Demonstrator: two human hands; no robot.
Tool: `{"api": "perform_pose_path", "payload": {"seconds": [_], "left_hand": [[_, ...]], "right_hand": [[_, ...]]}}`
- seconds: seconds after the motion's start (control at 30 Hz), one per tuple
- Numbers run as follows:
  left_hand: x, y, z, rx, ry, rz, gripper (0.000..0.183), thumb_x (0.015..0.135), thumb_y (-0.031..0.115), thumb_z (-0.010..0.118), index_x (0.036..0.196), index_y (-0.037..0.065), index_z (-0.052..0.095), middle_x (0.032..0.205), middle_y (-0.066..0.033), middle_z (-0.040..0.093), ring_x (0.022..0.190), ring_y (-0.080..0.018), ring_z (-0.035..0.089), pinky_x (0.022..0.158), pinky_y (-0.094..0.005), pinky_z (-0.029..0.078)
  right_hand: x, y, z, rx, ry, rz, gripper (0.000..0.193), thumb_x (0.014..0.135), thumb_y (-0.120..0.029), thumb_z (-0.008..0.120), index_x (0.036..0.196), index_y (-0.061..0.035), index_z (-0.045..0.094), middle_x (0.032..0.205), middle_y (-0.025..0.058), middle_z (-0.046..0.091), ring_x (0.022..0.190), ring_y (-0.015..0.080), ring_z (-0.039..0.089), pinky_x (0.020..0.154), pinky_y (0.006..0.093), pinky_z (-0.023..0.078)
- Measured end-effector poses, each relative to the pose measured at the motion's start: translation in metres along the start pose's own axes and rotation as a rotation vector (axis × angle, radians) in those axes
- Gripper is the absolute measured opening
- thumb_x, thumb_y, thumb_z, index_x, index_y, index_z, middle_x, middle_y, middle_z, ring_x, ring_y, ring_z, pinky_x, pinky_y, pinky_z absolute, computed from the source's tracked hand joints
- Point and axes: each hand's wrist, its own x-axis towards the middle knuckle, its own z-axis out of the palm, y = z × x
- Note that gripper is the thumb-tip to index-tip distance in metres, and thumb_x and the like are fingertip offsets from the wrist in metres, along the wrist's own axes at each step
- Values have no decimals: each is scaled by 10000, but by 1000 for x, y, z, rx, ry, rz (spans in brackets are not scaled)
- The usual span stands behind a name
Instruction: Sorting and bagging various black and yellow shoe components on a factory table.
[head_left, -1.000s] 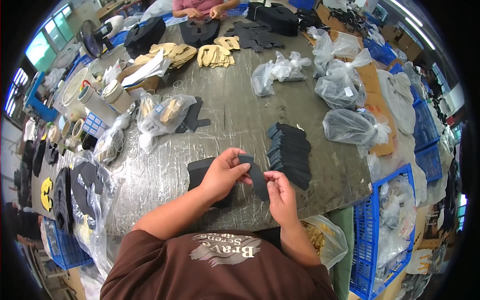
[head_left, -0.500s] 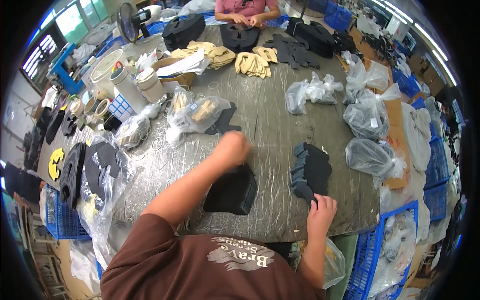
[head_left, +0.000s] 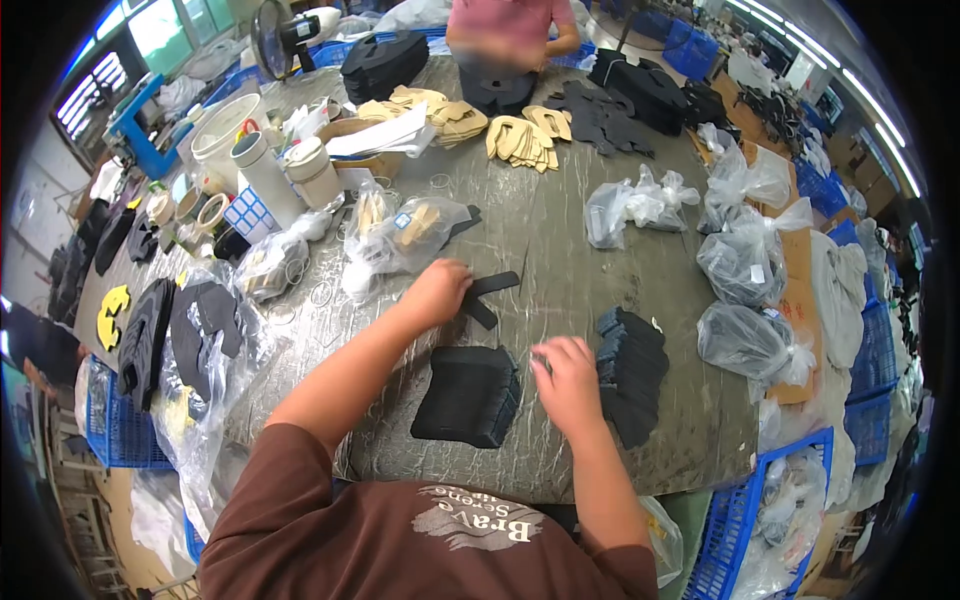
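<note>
My left hand is closed on the edge of a thin black Y-shaped cut piece, just beyond a stack of black pieces. That near stack is squarish, with bluish-grey layered edges on its right side. My right hand hovers between this stack and a second one, its thumb and fingers slightly apart and nothing visible in them. The second stack is of black wavy-edged pieces and stands to the right of that hand. Another dark piece shows partly from under a clear bag of beige parts.
Knotted clear plastic bags line the table's right side. Beige cut pieces and black stacks lie at the far side, where another person sits. Cups and a tumbler stand at left. A blue crate is at lower right.
My right hand has left the right-hand stack and moved left toward the near stack. My left hand has shifted slightly left, and the Y-shaped piece now shows at its fingers.
</note>
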Motion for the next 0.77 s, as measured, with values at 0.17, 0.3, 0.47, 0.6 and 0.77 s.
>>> {"api": "perform_pose_path", "payload": {"seconds": [0.17,0.3,0.47,0.6,0.77], "left_hand": [[47,-41,-1,122,152,-251,244,785,50,517,994,-41,606,1020,-224,595,998,-369,547,895,-403,424],[52,-51,-13,207,188,-349,269,774,95,576,1006,-39,602,1032,-224,592,1004,-368,545,901,-401,421],[53,-51,-21,160,-77,-442,375,716,195,704,1010,-13,599,937,-206,622,905,-369,588,835,-412,461],[62,-57,-28,199,-221,-424,350,745,189,680,1016,-10,583,897,-203,624,853,-366,597,790,-416,467],[30,-78,-80,-138,-126,-254,258,804,187,601,944,-27,560,865,-216,614,849,-341,594,742,-418,444]], "right_hand": [[79,16,65,4,-18,-103,178,715,-85,656,886,-40,635,921,92,576,950,289,521,824,400,419],[102,19,94,-229,-57,-118,195,689,-102,701,864,-71,621,972,81,560,975,284,508,846,415,390],[113,20,88,-294,-272,16,207,699,-136,711,850,-70,587,931,82,583,945,278,530,852,432,361],[114,17,82,72,-328,111,233,699,-97,707,862,-52,547,750,111,595,724,290,579,766,408,401],[108,-17,98,272,-363,100,155,739,-78,664,857,-26,580,791,140,621,761,281,609,656,371,466]]}}
